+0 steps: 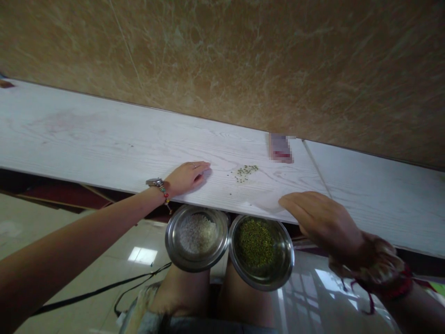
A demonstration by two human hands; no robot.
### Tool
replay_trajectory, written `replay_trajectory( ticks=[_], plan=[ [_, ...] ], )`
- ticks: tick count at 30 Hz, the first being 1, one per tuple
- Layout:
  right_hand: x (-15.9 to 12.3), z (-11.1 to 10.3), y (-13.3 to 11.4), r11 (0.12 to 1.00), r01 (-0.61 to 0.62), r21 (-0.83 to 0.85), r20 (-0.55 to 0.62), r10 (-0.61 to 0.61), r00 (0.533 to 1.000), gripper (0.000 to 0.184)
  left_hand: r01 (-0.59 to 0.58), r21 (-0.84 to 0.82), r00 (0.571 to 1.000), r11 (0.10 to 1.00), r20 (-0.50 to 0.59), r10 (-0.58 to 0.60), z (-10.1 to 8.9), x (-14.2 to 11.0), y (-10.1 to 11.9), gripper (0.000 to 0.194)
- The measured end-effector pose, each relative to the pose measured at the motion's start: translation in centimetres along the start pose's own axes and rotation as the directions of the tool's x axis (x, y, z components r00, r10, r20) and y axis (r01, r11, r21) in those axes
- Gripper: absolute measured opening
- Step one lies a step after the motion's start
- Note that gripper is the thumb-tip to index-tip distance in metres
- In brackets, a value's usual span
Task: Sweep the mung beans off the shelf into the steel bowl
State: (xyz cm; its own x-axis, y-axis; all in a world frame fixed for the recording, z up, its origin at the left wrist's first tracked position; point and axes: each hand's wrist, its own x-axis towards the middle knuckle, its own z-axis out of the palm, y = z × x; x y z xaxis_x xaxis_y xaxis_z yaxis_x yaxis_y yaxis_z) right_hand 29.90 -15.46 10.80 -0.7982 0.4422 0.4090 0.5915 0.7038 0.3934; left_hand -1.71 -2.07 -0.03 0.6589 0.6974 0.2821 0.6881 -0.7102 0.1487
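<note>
My left hand (187, 178) rests on the white wood-grain counter (104, 139), fingers stretched out, empty. To its right lies a small scatter of green mung beans (246, 172). My right hand (320, 213) hovers over the counter's front edge, its fingers closed together. A pale, translucent patch (269, 202) shows at its fingertips; whether it is a thin sheet in the grip is unclear. Below the edge, a steel bowl (170, 246) of white grains, probably rice, stands beside a steel bowl (287, 264) of mung beans. Both are over my knees.
A blurred, pixelated flat item (281, 148) lies at the back of the counter, near a seam. Behind rises a brown marbled wall (222, 60). A dark strap (104, 290) crosses above the shiny tiled floor (86, 260).
</note>
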Motion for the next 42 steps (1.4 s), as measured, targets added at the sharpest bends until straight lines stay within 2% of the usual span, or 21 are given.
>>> replay_trajectory(
  ticks=[4,10,14,19,26,31,34,42],
  plan=[
    [0.4,0.0,-0.2,1.0,-0.014,-0.019,-0.028,0.013,1.0,0.032,0.015,0.003,1.0,1.0,0.023,-0.015,-0.1,0.0,0.1,0.04],
    [1.6,1.6,-1.0,1.0,0.013,-0.015,-0.014,-0.013,1.0,0.031,0.014,0.018,1.0,1.0,0.024,-0.015,-0.1,0.0,0.1,0.039],
    [1.5,2.5,-0.9,0.996,-0.046,-0.08,0.017,0.047,0.999,0.03,0.015,0.017,1.0,1.0,0.022,-0.015,-0.1,0.0,0.1,0.039],
    [1.5,2.2,-1.1,0.996,-0.067,-0.066,-0.007,0.067,0.998,0.031,0.014,0.014,0.999,1.0,0.028,-0.014,-0.3,0.0,0.3,0.039],
    [2.0,2.7,-1.6,0.998,-0.05,-0.04,0.071,0.053,0.996,0.032,0.005,0.015,1.0,1.0,-0.001,-0.005,-0.1,-0.1,0.1,0.038],
    [2.9,2.5,-1.9,0.999,-0.036,-0.026,-0.015,0.035,0.999,0.032,0.003,0.018,1.0,1.0,0.012,-0.003,-0.2,0.0,0.2,0.038],
    [3.2,2.4,-2.2,1.0,-0.001,0.016,-0.003,0.001,1.0,0.031,0.008,0.017,1.0,1.0,0.014,-0.009,-0.3,0.0,0.3,0.038],
    [0.0,0.5,-0.1,0.982,0.049,0.18,0.0,-0.05,0.999,0.029,-0.003,0.005,1.0,1.0,0.005,0.003,0.1,0.0,0.0,0.038]
  ],
)
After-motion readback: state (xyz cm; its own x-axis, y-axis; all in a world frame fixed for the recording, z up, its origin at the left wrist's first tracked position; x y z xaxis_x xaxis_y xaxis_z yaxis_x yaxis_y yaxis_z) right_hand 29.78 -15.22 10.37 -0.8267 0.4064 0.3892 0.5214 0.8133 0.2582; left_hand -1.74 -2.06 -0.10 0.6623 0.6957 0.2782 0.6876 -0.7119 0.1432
